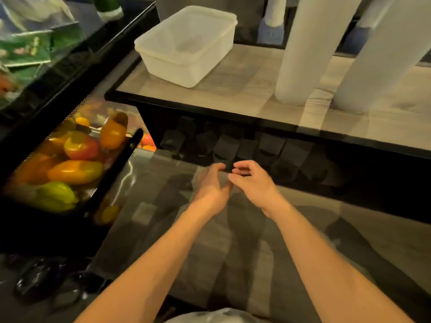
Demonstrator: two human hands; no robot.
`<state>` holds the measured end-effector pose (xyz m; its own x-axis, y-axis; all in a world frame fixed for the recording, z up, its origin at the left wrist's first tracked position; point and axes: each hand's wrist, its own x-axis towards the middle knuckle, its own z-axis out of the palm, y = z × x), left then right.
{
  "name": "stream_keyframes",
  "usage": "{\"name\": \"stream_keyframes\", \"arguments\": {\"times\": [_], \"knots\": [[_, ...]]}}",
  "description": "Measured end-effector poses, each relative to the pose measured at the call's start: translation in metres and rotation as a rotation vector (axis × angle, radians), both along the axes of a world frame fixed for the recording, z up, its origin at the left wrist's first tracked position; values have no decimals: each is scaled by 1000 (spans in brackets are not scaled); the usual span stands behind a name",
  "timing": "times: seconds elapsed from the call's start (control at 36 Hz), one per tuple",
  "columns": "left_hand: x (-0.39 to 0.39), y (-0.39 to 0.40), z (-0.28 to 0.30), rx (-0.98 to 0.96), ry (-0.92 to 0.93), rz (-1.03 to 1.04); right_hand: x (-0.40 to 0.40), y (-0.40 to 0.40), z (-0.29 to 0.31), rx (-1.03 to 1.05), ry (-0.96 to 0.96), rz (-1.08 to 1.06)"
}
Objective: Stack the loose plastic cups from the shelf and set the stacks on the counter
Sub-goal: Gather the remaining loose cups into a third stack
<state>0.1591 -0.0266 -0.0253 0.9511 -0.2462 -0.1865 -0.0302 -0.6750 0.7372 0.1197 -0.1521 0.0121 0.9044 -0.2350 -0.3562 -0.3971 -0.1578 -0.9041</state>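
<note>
Loose plastic cups point(225, 145) lie on their sides in a dim row on the shelf point(349, 183) under the counter point(233, 94), on which two tall white cup stacks point(300, 54) stand to the right of a lidded translucent container point(186, 45). Just in front of the row, the left hand point(211, 183) and right hand point(250, 179) reach in side by side, fingers loosely curled; whether they hold a clear cup cannot be told. A bin of peppers point(70, 159) sits at left.

Cups point(224, 145) under counter dim, blurred; count unclear. White stacks point(310, 43) cut by top edge.
</note>
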Motion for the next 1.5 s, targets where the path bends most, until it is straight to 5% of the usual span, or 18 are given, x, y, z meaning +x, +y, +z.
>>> {"name": "stream_keyframes", "arguments": {"times": [0.19,0.31,0.39,0.53,0.64,0.83,1.03,1.19,1.42,1.5], "knots": [[96,25,-7,285,-109,-32,54,29,-11,-117,69,6],[158,24,-5,650,89,-161,79,34,-17,-209,151,26],[189,29,-15,693,209,-165,96,36,-22,-309,256,38],[230,40,-39,555,-141,-204,119,37,-24,-624,474,93],[242,47,-49,219,-65,-103,144,35,-38,-660,622,171],[254,59,-66,60,195,-2,167,32,-76,-656,495,229],[264,60,-83,60,341,7,164,28,-81,-715,401,284],[225,21,-57,125,117,-326,125,19,-76,-730,538,344],[146,8,-84,393,55,-469,47,10,-75,-600,397,158],[120,8,-83,359,-35,-502,21,7,-72,-625,339,99]]}}
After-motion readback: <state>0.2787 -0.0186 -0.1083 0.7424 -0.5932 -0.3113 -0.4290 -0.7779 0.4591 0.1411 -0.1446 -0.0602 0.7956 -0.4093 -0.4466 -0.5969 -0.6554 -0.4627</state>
